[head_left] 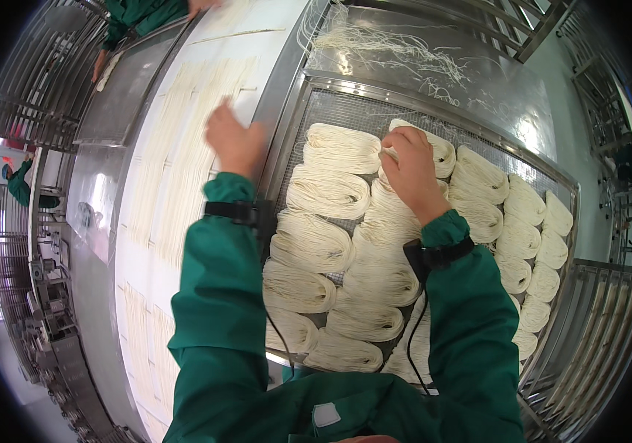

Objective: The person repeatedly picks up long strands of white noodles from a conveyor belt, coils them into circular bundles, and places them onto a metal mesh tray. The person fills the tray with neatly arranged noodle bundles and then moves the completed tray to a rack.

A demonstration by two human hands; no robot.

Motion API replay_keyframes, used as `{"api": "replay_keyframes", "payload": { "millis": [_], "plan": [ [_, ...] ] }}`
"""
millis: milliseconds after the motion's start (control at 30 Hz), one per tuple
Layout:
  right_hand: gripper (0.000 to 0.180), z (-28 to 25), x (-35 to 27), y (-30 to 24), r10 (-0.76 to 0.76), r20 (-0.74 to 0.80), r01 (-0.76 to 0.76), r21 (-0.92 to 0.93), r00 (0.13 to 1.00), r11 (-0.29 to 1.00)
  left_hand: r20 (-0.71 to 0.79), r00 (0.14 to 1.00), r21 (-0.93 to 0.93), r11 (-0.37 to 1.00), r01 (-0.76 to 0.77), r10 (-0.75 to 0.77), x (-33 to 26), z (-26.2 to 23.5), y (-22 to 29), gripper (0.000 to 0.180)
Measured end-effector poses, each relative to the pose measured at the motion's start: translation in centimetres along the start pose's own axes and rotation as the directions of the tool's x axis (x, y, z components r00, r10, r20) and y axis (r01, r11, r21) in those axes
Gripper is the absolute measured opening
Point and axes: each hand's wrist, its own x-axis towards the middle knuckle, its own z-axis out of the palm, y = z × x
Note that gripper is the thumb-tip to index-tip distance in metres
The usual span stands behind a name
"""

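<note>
My left hand (236,142) is over the edge of a white conveyor belt (246,100). It is slightly blurred, with thumb and fingers apart and nothing visible in it. Beneath and beyond it, thin pale noodle strands (175,159) lie in rows along the belt. On the mesh tray (297,111) to the right, my right hand (413,171) curls its fingers onto the left end of a folded noodle bundle (443,153) in the far row. Its fingertips are partly hidden against the noodles. Beside it on the left rests another looped noodle bundle (342,148).
Several columns of folded bundles fill the metal-framed tray. Loose noodle scraps (382,50) lie on the steel table (504,92) beyond it. At the far left, a co-worker's green sleeve (135,16) reaches toward the belt. A rack with rods (589,340) stands at the right.
</note>
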Motion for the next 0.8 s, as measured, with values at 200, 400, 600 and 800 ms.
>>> {"api": "replay_keyframes", "payload": {
  "millis": [200, 400, 600, 800],
  "plan": [
    [0.017, -2.9, -0.6, 0.1, -0.072, 0.029, 0.07, 0.062, 0.997, 0.996, 0.263, 0.807, 0.377, 0.826, 0.419, -0.529, 7.0, -1.5, -6.9, 0.081],
    [0.017, -3.8, 0.1, -0.3, -0.022, 0.003, 0.021, 0.162, 1.0, 0.986, 0.19, 0.982, 0.344, 0.936, -0.077, 0.011, 8.8, 4.7, -4.3, 0.045],
    [0.042, -2.5, 5.1, -1.6, -0.078, -0.041, 0.084, 0.193, 0.996, 0.978, 0.596, 0.791, -0.726, 0.512, 0.459, 0.138, 8.9, 0.1, 6.5, 0.025],
    [0.065, 2.8, 11.3, -6.1, -0.086, -0.343, 0.129, 0.103, 0.935, 0.986, 0.57, 0.728, -0.809, 0.105, 0.579, 0.381, 6.2, -5.7, 16.8, 0.013]
  ]
}}
